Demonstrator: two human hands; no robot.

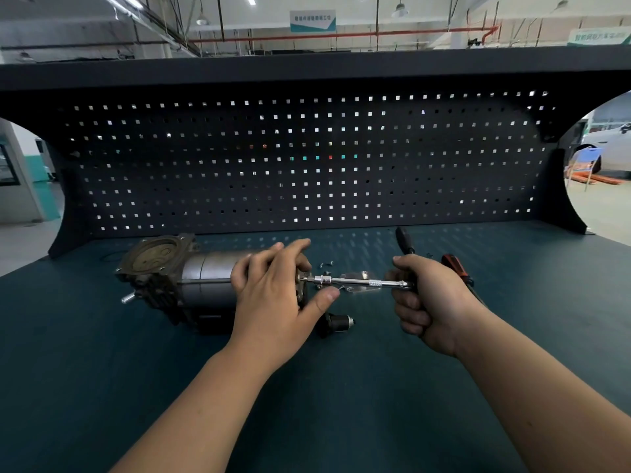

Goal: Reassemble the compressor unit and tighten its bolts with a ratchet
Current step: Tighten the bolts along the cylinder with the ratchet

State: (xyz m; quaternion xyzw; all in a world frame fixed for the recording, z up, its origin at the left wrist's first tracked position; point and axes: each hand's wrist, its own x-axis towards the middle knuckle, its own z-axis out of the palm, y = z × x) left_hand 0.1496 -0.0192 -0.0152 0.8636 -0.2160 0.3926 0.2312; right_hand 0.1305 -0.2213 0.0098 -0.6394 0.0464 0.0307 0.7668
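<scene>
Lying on its side on the dark green worktop, the compressor unit is seen with its silver cylinder set crosswise and its brownish cast head at its far-left end. A small metal pin is seen projecting from that head.

Of the two hands, the left hand is laid over the right end of the compressor unit, its fingers spread and fairly straight across the top of the cylinder, with the thumb stretched out to the right beneath the tool's bar. The right hand is held to the right of the compressor unit, its fingers curled tightly round the handle of the ratchet. The ratchet's chrome extension is pointed level at the right end face of the compressor unit, and its tip is met there beside the left fingers; whether it is seated on a bolt cannot be told.

Several small loose screws are scattered just right of the compressor unit, behind the extension. A short black cylindrical part is lying close to its right end, on the near side. Further right, beyond the right hand, a black tool handle and an orange-and-black screwdriver are laid down. Behind the compressor unit a dark pegboard is stood upright.
</scene>
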